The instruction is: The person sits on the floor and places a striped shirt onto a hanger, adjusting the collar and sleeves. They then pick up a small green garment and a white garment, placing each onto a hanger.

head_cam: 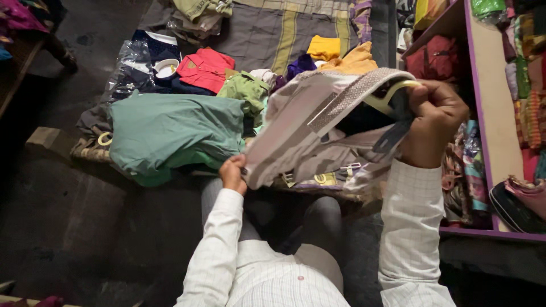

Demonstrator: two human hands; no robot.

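The pale garment (318,131) is up in the air, stretched between both hands above the person's knees, hung on a cream hanger (387,96). The right hand (433,122) is fisted tight round the hanger's hook end, high and out by the shelf; the left hand (232,173) pinches the lower hem, down low just beside the green cloth (170,133). Taut fabric there, so a hard tug from either side could, I'd say, slide the collar off the hanger or let the hem slip from that light pinch. Beyond it the pile is thick: a red shirt (205,68), an olive piece (245,90), yellow folds (324,48), all on a grey striped sheet (273,34). Drop the garment and it lands among them and muddles the lot. On the right the purple shelf edge (476,113) stands close to that raised fist, tight for swinging. Open room lies left, over dark bare floor (68,216).
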